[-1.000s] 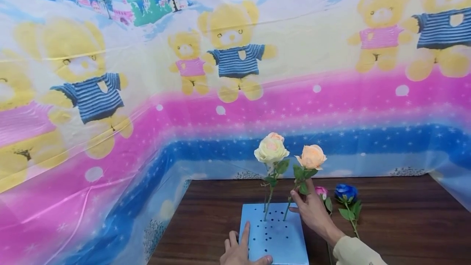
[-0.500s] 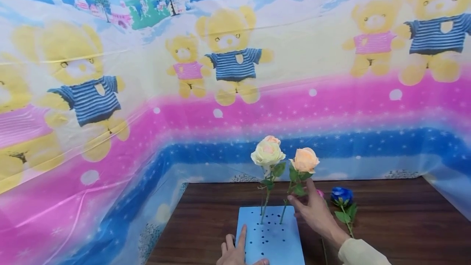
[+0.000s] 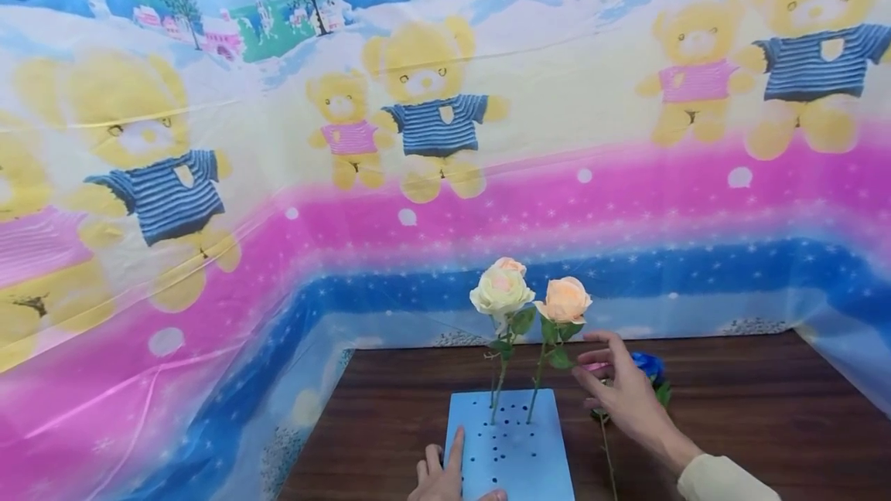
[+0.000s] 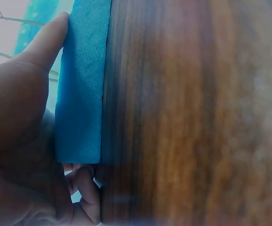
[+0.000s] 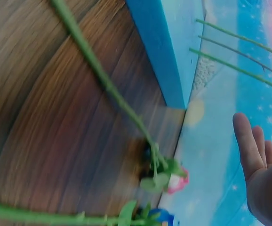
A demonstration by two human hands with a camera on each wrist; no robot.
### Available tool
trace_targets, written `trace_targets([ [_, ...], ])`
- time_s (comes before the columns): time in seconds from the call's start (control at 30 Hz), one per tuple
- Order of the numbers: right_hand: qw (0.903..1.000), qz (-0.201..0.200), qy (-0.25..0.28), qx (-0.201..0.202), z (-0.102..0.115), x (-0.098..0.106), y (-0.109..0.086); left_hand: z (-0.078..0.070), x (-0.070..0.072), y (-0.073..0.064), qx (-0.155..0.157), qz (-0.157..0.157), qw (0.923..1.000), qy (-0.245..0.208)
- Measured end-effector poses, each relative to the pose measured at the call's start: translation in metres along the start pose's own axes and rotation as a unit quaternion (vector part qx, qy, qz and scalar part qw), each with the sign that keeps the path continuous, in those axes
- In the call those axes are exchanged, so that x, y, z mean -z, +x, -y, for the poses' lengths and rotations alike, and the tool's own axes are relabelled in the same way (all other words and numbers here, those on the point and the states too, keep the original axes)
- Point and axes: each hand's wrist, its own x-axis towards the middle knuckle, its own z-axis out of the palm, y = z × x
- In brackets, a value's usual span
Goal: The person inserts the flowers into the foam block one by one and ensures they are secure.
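Note:
A light blue foam block (image 3: 515,451) dotted with holes sits on the table. My left hand (image 3: 438,478) rests on its near left corner, index finger straight along the left edge, thumb on top; in the left wrist view the thumb (image 4: 51,40) touches the block's upper edge. A peach rose (image 3: 564,300) stands in the block, leaning slightly right. Left of it a cream rose (image 3: 501,292) stands upright, partly hiding another peach rose (image 3: 511,264). My right hand (image 3: 629,400), holding nothing, hovers right of the peach rose with fingers loosely bent and apart from the stem.
A pink rose (image 5: 177,182) and a blue rose (image 3: 649,366) lie on the dark wooden table (image 3: 390,408) to the right, partly behind my right hand in the head view. A bear-printed cloth (image 3: 543,215) hangs behind and at the left.
My right hand has let go of the right peach rose and moved off to the right. That rose now leans less. The left hand stays on the block.

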Motion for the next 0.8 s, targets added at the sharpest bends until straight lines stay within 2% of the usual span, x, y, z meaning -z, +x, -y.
trace_targets([
  [0.27,0.9994,-0.022,-0.013,0.021,-0.01,0.044,-0.009,-0.002,0.001,-0.001,0.006,0.001,1.0,0.007],
  [0.5,0.9991,-0.035,-0.022,0.014,-0.024,0.076,-0.02,-0.003,0.003,-0.001,-0.004,-0.005,1.0,0.002],
  [0.8,0.9983,-0.05,-0.028,0.0,-0.04,0.092,-0.033,-0.003,0.003,-0.005,-0.001,-0.003,1.0,0.003],
])
